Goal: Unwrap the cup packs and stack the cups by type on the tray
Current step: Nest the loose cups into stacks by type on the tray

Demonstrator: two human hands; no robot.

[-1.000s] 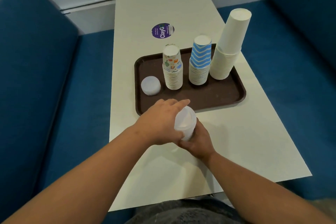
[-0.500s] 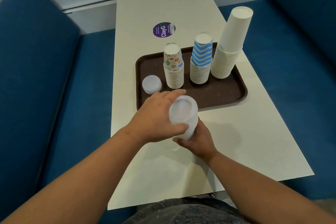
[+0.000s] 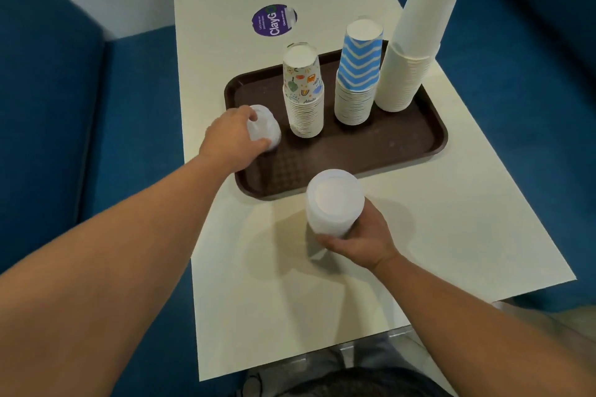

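At the far left of the brown tray (image 3: 387, 151), the left hand (image 3: 230, 138) curls its fingers round a small stack of translucent plastic cups (image 3: 266, 129), upside down at the tray's left edge. Whether the stack rests on the tray or is held just above it, I cannot tell.

Just beside it to the right stands a stack of printed cups (image 3: 304, 97), upside down, the top one showing small coloured drawings. Next comes the stack of blue zigzag cups (image 3: 358, 74), also inverted and a little taller. At the tray's far right corner stands the tallest stack, plain white cups (image 3: 416, 39), leaning slightly to the right. All three stacks stand apart from one another on the tray's back half; its front half is bare.

In front of the tray, above the pale surface (image 3: 451, 235), the right hand (image 3: 361, 238) grips a pack of translucent plastic cups (image 3: 333, 201) from below, fingers wrapped round its lower end, bottoms facing up. A bit of clear wrap (image 3: 317, 253) hangs beneath the hand.

A round purple sticker (image 3: 274, 20) lies on the surface behind the tray.
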